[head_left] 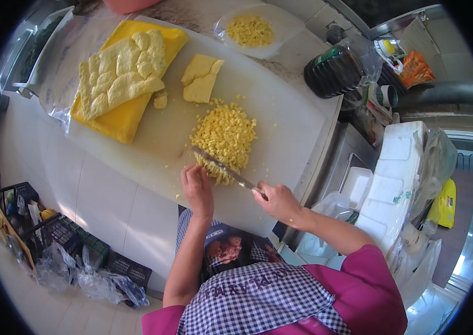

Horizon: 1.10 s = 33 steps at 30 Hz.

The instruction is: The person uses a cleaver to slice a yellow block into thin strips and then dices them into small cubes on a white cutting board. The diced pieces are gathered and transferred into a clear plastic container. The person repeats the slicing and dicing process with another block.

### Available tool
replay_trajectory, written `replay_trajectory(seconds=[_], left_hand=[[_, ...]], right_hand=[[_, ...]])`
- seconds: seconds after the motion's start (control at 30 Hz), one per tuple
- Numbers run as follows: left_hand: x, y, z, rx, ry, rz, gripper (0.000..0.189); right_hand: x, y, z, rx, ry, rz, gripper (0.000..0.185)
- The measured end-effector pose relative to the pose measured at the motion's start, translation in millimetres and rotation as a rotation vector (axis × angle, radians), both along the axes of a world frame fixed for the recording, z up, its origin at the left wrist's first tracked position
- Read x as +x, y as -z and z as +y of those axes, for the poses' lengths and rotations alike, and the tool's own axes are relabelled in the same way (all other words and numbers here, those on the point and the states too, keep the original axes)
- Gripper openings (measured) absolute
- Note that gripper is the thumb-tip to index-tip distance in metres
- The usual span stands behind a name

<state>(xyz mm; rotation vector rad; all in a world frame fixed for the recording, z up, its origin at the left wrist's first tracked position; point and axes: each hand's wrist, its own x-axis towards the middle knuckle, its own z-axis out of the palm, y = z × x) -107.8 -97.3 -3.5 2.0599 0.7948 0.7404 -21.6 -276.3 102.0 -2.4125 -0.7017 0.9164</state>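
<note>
My right hand [277,200] grips the handle of a kitchen knife [226,169], its blade lying across the lower edge of a pile of diced yellow food [226,134]. Close to the blade tip, my left hand [195,184] has its fingers bent at the pile's lower left edge; whether it pinches a piece is not visible. Both are over a large white cutting board [286,121]. Above the pile lies a folded yellow slab [201,79]. Farther left, a larger scored slab [123,71] rests on a bright yellow block [125,130], with a small lump [160,101] beside it.
A plastic bag with chopped yellow bits [251,30] lies beyond the board. A large bottle of dark liquid [332,71] stands at the back right. White foam boxes [391,188] are to the right; crates [68,238] and plastic bags sit on the floor at left.
</note>
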Motion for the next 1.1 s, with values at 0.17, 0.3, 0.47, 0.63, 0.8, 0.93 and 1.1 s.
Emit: replay_trajectory(seconds=[0.17, 0.3, 0.47, 0.63, 0.8, 0.93, 1.1], left_hand=[[-3, 2, 1, -0.009, 0.055, 0.029, 0.016], [-5, 0, 1, 0.022, -0.021, 0.022, 0.014], [-11, -1, 5, -0.013, 0.044, 0.065, 0.013], [-16, -2, 8, -0.055, 0.054, 0.054, 0.013], [-20, -4, 10, 0.008, 0.076, 0.057, 0.013], [-25, -5, 14, -0.011, 0.101, 0.090, 0.011], [-28, -6, 16, -0.043, 0.123, 0.105, 0.010]], right_hand=[[5, 18, 11, 0.008, -0.045, -0.078, 0.025], [2, 12, 6, 0.032, 0.020, -0.022, 0.025], [-2, 10, 10, 0.039, -0.091, -0.124, 0.026], [-1, 12, 13, 0.023, -0.076, -0.069, 0.026], [-1, 8, 17, -0.009, -0.136, -0.107, 0.027], [1, 7, 19, 0.002, -0.102, -0.072, 0.027], [-3, 10, 19, 0.003, -0.169, -0.087, 0.027]])
